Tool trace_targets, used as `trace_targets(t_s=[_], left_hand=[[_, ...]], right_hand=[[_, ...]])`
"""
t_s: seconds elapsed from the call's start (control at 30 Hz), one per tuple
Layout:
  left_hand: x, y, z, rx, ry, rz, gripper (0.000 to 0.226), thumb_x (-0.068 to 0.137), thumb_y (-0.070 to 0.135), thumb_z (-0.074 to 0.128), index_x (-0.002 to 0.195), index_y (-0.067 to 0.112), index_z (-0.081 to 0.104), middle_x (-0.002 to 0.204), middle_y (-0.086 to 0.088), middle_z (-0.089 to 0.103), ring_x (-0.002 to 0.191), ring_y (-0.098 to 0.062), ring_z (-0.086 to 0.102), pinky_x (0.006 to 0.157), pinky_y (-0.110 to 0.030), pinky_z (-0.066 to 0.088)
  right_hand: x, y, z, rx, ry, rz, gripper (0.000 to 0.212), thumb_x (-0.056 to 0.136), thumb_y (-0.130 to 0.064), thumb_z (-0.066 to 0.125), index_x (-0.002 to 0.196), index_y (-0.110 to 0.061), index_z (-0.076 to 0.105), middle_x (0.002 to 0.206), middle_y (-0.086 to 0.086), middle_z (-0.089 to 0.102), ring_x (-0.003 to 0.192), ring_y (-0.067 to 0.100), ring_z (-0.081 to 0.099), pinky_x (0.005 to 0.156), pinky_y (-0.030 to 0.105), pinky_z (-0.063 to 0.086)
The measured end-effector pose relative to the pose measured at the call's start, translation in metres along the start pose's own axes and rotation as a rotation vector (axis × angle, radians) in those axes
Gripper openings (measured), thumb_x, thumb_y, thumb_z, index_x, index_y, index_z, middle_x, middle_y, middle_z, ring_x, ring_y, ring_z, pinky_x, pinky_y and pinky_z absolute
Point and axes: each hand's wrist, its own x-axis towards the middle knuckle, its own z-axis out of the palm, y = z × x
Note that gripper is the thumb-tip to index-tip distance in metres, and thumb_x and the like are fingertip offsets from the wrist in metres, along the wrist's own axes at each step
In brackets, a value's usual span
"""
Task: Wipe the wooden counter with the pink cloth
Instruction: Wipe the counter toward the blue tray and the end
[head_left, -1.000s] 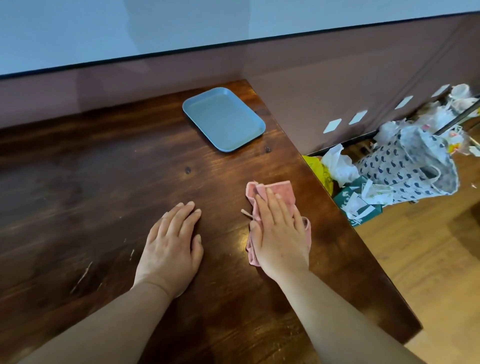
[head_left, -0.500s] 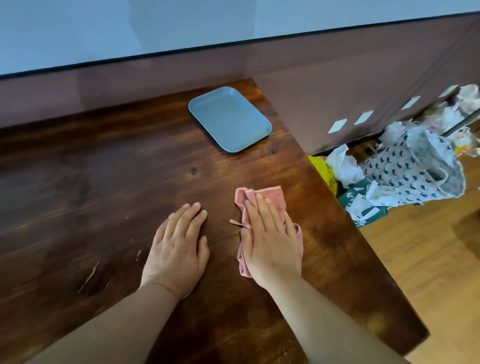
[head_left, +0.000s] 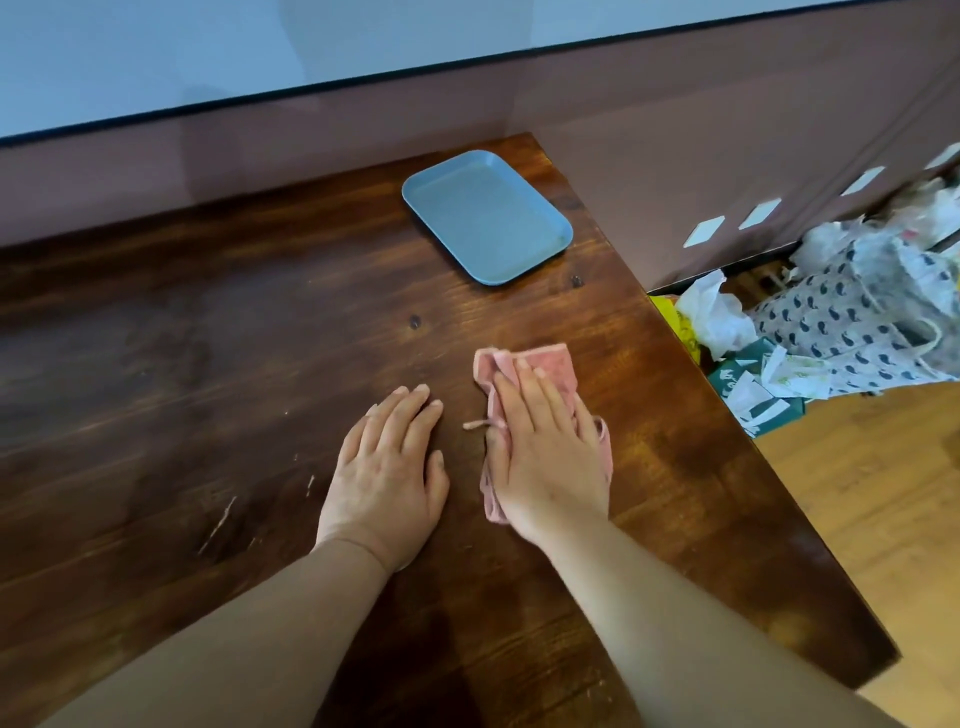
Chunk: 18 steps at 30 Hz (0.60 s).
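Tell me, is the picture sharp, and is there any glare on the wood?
Head view: hands and pink cloth are fairly sharp; soft sheen on the wooden counter near the blue tray; the wall line bows from the wide lens; the bags at right look smeared.

Dark wooden counter (head_left: 208, 364) fills left and centre of frame, right edge running diagonally to lower right. Pale scratches at centre left. Blue tray (head_left: 485, 215) lies flat near the upper right corner of the counter. Pink cloth (head_left: 540, 364) lies crumpled at centre, flattened under right hand (head_left: 545, 452). Left hand (head_left: 387, 480) rests palm down just left of the cloth, apart from it.
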Motion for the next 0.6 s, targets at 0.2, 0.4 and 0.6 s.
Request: trace_targets(t_s=[0.2,0.4,0.6], left_hand=[[-0.002,0.000,-0.002,0.001,-0.013,0.008,0.056,0.093,0.038,0.029,0.141,0.018,0.050,0.153,0.002,0.041,0.145,-0.015,0.030,0.120,-0.039,0.023],[-0.001,-0.001,0.001,-0.003,0.011,0.008,0.054,0.093,0.037,0.032,0.138,0.017,0.053,0.150,0.001,0.045,0.143,-0.017,0.033,0.119,-0.039,0.025],[-0.002,0.001,-0.003,-0.022,-0.008,0.009,0.057,0.094,0.036,0.025,0.145,0.019,0.044,0.154,0.002,0.040,0.145,-0.015,0.028,0.120,-0.033,0.013]], right_hand=[[-0.008,-0.011,-0.002,-0.037,-0.009,-0.014,0.061,0.104,-0.048,-0.001,0.161,-0.028,-0.009,0.169,-0.007,-0.012,0.156,0.013,-0.012,0.127,0.044,0.002],[-0.013,-0.017,0.004,-0.010,-0.003,-0.059,0.062,0.102,-0.047,-0.005,0.161,-0.030,-0.012,0.168,-0.010,-0.017,0.155,0.011,-0.015,0.126,0.040,-0.005],[-0.009,-0.029,0.000,-0.008,-0.031,-0.059,0.060,0.103,-0.046,-0.002,0.159,-0.029,-0.018,0.167,-0.008,-0.021,0.153,0.011,-0.020,0.126,0.042,-0.009]])
